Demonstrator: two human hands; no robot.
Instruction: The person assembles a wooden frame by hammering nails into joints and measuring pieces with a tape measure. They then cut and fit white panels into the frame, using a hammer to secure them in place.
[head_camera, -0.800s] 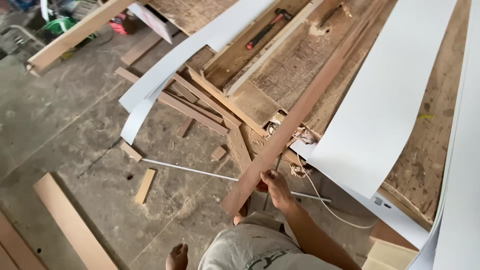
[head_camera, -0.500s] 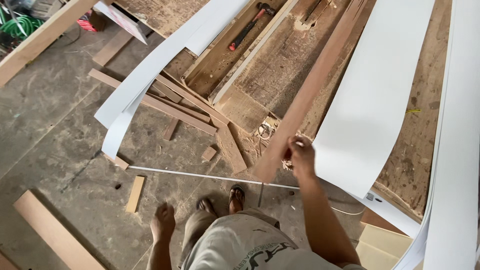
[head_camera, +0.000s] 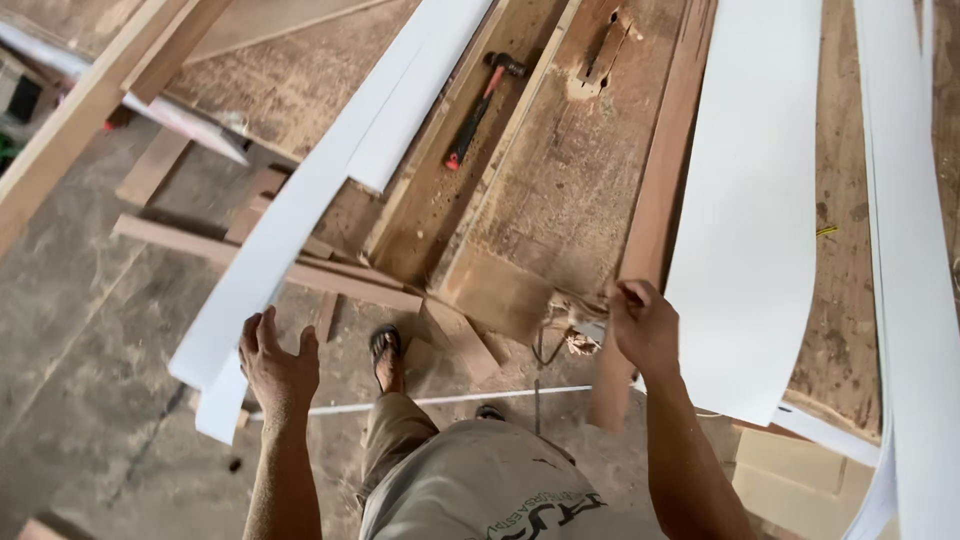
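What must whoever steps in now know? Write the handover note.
Right hand: closed on the near end of the long wooden plank, which lies lengthwise on the workbench and overhangs its edge.
Left hand: open, empty, beside the drooping white strip; contact unclear.
Hammer: on the bench, untouched.
Wide white sheet: just right of the plank.
Done: plank gripped. Not yet lifted off the bench.

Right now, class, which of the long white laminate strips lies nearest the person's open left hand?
The narrow white laminate strip drooping off the bench's left edge; its lower end hangs beside the left hand. The other white sheets lie right of the reddish plank that the right hand grips.
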